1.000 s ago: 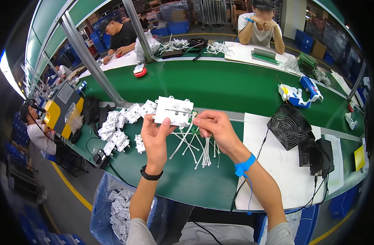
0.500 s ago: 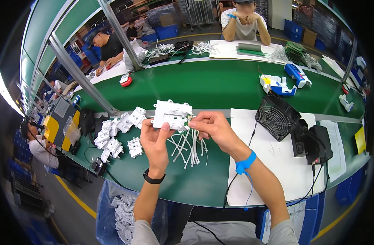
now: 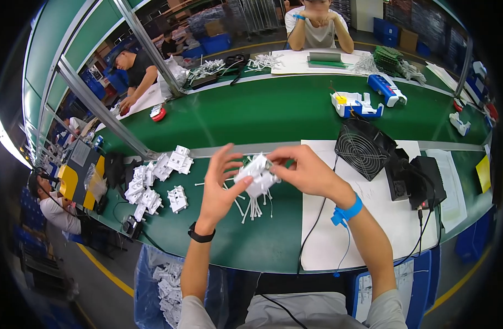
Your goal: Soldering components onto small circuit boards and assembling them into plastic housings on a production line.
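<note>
Above the bench I have a white plastic housing, tilted and slightly blurred. My right hand pinches its upper right edge between thumb and fingers. On its lower left side lies the thumb of my left hand; the other left fingers are spread and stand off it. A bundle of thin white cables lies on the green bench beneath, partly hidden by the housing and left hand. To the left are a heap of similar white housings and a single white housing.
A black fan and black power boxes stand on white paper at right. Beyond lies a green belt with blue-and-white shells. A lined bin of white parts is below. Other people sit around.
The housing has been turned from flat and broad to a tilted, narrower side. My left fingers have opened away from it, and the right hand keeps its pinch. The view has shifted slightly.
</note>
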Demonstrator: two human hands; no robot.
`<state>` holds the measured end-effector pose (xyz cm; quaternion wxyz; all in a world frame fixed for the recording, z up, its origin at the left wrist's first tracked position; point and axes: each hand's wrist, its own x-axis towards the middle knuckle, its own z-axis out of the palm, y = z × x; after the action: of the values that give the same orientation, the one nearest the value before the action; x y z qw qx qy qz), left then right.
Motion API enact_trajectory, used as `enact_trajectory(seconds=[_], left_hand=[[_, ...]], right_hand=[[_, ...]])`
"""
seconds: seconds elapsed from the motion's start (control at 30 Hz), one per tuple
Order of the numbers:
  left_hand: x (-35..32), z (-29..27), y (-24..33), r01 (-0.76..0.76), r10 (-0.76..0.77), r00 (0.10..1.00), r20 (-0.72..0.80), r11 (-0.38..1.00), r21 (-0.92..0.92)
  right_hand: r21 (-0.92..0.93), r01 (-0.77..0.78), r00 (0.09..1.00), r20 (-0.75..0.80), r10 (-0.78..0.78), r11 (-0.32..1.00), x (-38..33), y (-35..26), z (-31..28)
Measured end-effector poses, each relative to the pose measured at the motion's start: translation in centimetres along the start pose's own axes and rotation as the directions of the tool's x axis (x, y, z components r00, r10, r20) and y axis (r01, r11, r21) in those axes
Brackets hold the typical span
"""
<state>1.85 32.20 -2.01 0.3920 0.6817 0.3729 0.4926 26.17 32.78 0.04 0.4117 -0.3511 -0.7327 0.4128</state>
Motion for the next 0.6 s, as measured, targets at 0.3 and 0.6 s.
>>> enact_trajectory(seconds=[0.3,0.6], left_hand=[[1.9,7.9,0.0,0.005,-0.005,0.998,-0.067,1.0,0.001],[1.9,20.4,-0.4,0.169,-0.17,0.985,0.021,0.937,-0.306]], right_hand=[[0.146,-0.317,0.936,-0.109,0.334,0.937,-3.8,-0.2,-3.4],[-0.157,-0.125,0.74,-0.672,-0.013,0.98,-12.7,2.1,-0.2]])
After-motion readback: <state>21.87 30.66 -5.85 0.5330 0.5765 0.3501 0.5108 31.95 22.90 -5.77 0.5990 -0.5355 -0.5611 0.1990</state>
